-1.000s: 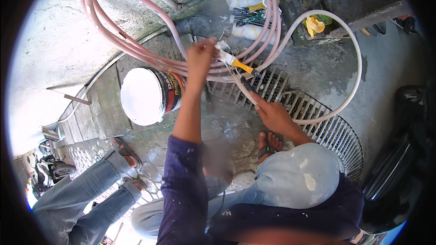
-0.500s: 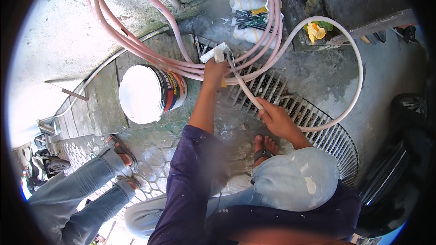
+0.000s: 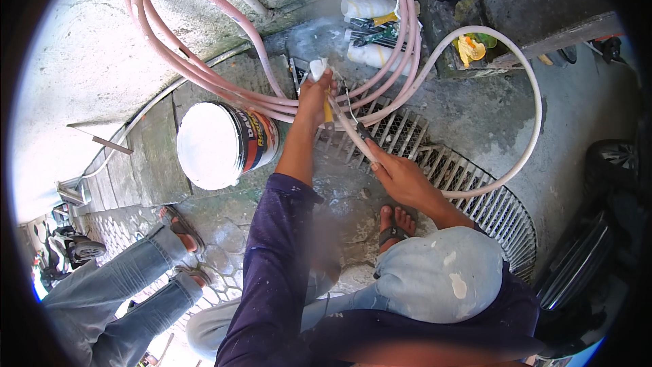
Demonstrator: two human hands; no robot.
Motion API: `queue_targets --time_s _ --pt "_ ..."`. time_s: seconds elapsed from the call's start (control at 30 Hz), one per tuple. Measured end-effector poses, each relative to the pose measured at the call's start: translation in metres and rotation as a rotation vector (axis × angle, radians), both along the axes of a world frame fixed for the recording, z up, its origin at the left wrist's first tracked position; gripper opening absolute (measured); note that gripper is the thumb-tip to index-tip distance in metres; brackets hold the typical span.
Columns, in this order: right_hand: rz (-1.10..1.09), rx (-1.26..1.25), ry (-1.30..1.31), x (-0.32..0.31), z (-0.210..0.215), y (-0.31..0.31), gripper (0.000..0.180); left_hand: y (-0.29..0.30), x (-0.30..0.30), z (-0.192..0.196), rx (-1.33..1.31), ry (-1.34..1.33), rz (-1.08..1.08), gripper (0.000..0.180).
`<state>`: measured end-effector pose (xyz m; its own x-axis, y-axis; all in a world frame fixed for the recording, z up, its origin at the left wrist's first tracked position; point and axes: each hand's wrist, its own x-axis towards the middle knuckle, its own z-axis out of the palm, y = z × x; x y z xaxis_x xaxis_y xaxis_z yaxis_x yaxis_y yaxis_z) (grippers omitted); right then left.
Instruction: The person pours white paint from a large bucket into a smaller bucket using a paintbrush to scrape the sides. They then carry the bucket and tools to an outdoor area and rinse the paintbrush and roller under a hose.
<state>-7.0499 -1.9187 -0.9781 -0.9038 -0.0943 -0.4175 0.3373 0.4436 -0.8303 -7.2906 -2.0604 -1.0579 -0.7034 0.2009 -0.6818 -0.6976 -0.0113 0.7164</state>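
While the left hand (image 3: pixel 314 102) grips the yellow-handled brush (image 3: pixel 328 113) mid-frame, the right hand (image 3: pixel 402 179) has the pink hose (image 3: pixel 352 134), below and right of it. Left fingers curled round the brush, yellow end poking out under the fist; whitish head (image 3: pixel 318 68) just above. Can't tell if that's bristles or a roller cover. Right fingers closed round the hose, dark handle (image 3: pixel 363 130) in the same grip, thin wire (image 3: pixel 349 98) running up from it toward the left hand. Hose end is by the left fist, partly hidden; can't tell if water's running.

Reads like a rinse to me. Keep the hose end close to the head, turn the brush so every side gets hit, work the paint out with the thumb. Stay over the slotted grate (image 3: pixel 407 130), right of centre, for the runoff. Doubled-up right grip is the weak point; keep the outlet clear of the wire. Mind splash on the bucket (image 3: pixel 261 137), left of centre.

Vs half a second ago: broad white head lying slantwise above the left hand now shows as a narrower, more upright piece. Dark handle shows ahead of the right fingers. Right hand's slid slightly left. Bucket basically hasn't moved.
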Motion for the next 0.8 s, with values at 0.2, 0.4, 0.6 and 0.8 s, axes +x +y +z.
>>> queue_targets --time_s 0.2,0.4,0.6,0.8 --pt "-0.031 -0.006 -0.004 -0.002 0.002 -0.002 0.056 0.007 0.003 0.002 0.105 -0.064 0.091 0.031" --pt "-0.007 -0.007 -0.011 0.0 -0.006 -0.002 0.055 0.006 0.009 -0.001 0.153 0.007 0.131 0.029" --pt "-0.016 -0.031 0.032 -0.002 -0.005 -0.007 0.053 -0.003 0.004 -0.006 0.017 -0.001 -0.014 0.027" --pt "-0.068 -0.107 -0.007 -0.017 0.017 -0.007 0.058 0.0 0.008 -0.004 0.163 0.1 0.055 0.019"
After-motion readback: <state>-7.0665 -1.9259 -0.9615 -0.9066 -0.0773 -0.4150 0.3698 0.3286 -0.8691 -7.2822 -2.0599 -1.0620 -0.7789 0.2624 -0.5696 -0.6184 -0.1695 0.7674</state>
